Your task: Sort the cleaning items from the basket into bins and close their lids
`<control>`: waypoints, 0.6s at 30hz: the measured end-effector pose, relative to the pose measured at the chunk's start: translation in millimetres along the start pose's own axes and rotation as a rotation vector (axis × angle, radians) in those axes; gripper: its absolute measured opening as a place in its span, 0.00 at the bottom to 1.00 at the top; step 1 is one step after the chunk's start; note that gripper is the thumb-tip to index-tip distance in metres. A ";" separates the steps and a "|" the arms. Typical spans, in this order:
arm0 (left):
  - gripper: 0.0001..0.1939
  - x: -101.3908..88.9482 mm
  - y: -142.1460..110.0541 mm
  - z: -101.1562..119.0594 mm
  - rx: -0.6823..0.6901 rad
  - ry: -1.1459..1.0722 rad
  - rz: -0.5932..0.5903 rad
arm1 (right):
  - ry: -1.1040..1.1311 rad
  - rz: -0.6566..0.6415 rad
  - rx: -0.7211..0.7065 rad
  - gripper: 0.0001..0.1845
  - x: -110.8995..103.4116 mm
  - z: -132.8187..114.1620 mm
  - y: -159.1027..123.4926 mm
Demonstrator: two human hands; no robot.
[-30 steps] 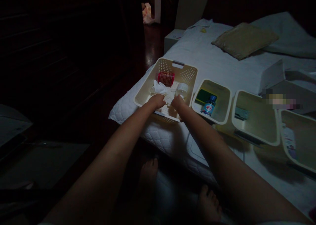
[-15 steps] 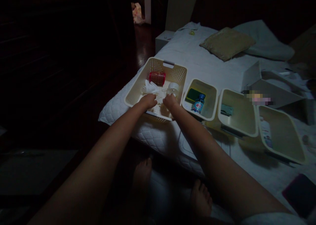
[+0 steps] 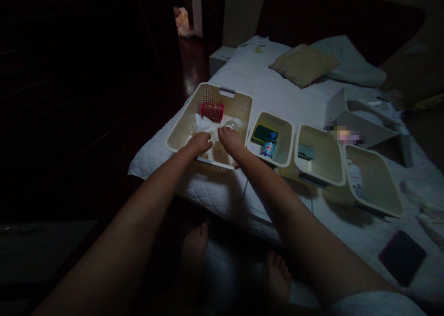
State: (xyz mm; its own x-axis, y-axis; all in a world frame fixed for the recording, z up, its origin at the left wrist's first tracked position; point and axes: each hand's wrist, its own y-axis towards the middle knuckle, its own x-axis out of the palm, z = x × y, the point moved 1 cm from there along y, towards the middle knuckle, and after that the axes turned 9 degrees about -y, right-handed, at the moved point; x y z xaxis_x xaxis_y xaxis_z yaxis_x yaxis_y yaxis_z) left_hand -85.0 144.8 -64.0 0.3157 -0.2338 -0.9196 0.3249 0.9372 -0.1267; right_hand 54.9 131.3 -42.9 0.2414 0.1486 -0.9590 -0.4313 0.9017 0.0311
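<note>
Both hands reach into a cream perforated basket (image 3: 172, 138) at the bed's near left corner. My left hand (image 3: 200, 142) is closed at the front of a crumpled white glove (image 3: 204, 123). Beside it, my right hand (image 3: 229, 139) is closed too, palm down. Pale material runs between the two hands, and their fingertips are partly hidden in the dim light. Just behind my right hand sits a clear jar (image 3: 234, 123), partly covered by it. A red cylindrical container (image 3: 212, 112) lies on its side at the basket's back.
To the right stand three cream bins: one with a blue-capped bottle (image 3: 269, 145) and a green-yellow sponge (image 3: 261, 134), one with a teal packet (image 3: 305, 152), one with a white bottle (image 3: 355, 178). Farther off are a pillow (image 3: 303, 65), a white box (image 3: 369, 121) and a dark tablet-like slab (image 3: 402, 258).
The view has shifted, so the bins appear farther left. My right hand has lifted slightly and moved nearer the jar, covering more of it. My left hand stays about where it was.
</note>
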 end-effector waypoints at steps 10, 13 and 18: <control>0.19 2.6 1.0 -2.1 -0.009 -0.054 0.044 | 0.504 0.267 0.387 0.16 -1.3 14.8 -0.4; 0.20 2.2 1.6 -3.7 0.013 -0.096 0.071 | 0.643 0.396 0.428 0.16 0.3 21.3 0.1; 0.24 -0.1 2.4 -7.6 0.054 -0.240 0.144 | 0.847 0.602 0.394 0.16 5.2 31.5 2.8</control>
State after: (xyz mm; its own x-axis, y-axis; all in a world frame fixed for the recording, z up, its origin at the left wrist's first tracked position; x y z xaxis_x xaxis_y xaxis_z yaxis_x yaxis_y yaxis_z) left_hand -91.0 149.1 -67.1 0.5618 -0.1593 -0.8118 0.3061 0.9517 0.0251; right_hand 82.4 147.5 -38.9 -0.6513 0.4156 -0.6349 0.0647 0.8641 0.4992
